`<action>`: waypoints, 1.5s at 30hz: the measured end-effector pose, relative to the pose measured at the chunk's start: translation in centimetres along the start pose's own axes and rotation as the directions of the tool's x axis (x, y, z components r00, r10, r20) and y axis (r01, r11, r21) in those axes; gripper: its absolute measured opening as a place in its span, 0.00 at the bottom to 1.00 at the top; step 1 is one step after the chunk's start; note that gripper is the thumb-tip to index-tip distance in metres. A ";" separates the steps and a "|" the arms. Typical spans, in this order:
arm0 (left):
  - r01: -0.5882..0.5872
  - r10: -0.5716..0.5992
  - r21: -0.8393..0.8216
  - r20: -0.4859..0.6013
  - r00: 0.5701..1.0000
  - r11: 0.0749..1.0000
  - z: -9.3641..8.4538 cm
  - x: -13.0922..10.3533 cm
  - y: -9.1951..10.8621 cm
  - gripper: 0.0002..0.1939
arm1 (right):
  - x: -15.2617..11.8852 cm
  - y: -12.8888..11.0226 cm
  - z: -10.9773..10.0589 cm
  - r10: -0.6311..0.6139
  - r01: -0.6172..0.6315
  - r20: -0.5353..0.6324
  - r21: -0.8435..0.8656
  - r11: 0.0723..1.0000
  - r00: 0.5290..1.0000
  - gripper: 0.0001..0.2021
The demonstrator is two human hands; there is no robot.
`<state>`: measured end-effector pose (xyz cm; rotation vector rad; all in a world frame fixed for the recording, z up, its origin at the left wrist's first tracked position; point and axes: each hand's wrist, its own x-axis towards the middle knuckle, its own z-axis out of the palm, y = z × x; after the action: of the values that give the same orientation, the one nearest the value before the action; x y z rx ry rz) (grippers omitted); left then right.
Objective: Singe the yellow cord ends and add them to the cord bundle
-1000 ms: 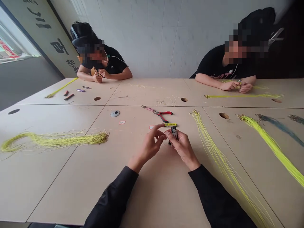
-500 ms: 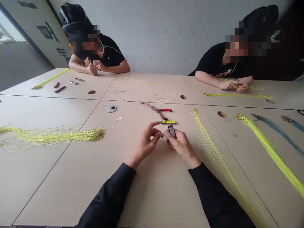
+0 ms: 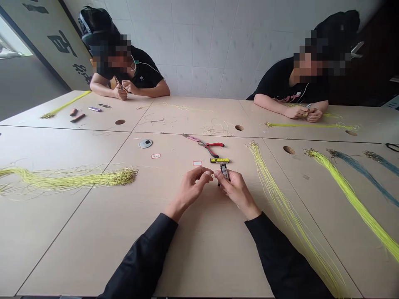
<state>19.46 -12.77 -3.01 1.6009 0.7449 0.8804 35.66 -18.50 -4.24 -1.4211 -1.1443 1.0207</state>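
Observation:
My left hand (image 3: 193,187) is pinched, thumb against fingertips, on what looks like the end of a thin pale cord; the cord itself barely shows. Close beside it, my right hand (image 3: 235,187) is closed around a black-and-white lighter (image 3: 224,171) held upright, its top pointing away from me. The fingertips of both hands nearly meet above the table. Just beyond them lies a yellow lighter-like stick with black print (image 3: 220,160). Red-handled pliers (image 3: 212,145) rest behind that, against a pink-handled tool (image 3: 193,137).
Bundles of yellow cords lie at left (image 3: 71,177), near right (image 3: 274,191) and far right (image 3: 349,187), with blue cords (image 3: 358,166) beyond. A round metal disc (image 3: 145,143) and small red-edged labels (image 3: 156,156) sit mid-table. Two people work across the table (image 3: 187,232).
My left index finger, raised and stretched out before, has curled down towards the thumb. My right hand still grips the lighter in nearly the same place.

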 end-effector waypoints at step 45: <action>0.166 -0.154 -0.179 0.080 0.985 0.970 0.4 0.3 0.0 0.11 | -0.3 -1.5 -0.3 -0.161 0.163 0.032 -0.101 0.981 0.986 0.18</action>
<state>19.92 -12.72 -2.95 1.3783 0.7141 0.7535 35.70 -18.75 -2.68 -1.3740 -1.3240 0.8764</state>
